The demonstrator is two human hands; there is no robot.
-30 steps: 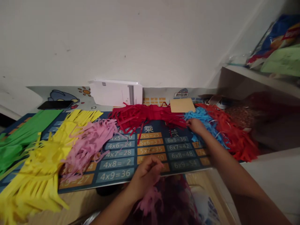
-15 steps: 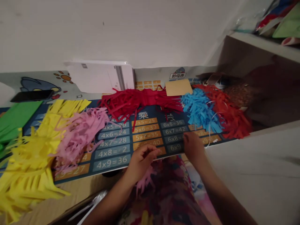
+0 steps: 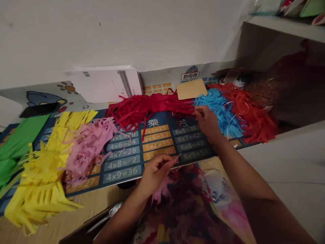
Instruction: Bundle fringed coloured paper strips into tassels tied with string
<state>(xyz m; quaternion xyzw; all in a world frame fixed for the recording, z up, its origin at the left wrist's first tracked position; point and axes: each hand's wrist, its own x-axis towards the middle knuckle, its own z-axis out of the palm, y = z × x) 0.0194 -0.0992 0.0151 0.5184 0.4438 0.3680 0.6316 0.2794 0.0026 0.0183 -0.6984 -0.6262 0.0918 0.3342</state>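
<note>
Head view: L hand (image 3: 156, 173) pinches pink fringed paper (image 3: 162, 191), which hangs over the lap by the front edge of the times-table chart (image 3: 123, 154). R hand (image 3: 207, 123), fingers bunched, is near red fringe (image 3: 157, 103) & blue fringe (image 3: 220, 110); can't tell if gripping.

The green fringe (image 3: 29, 134) runs off the left edge; the left hand (image 3: 156, 173) hides part of the pink strips (image 3: 162, 190).

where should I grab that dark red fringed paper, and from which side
Probably best pinched at the smooth middle band of the dark red fringed paper, coming from your side: loose strips splay at both ends, and the wall stands behind.
</note>
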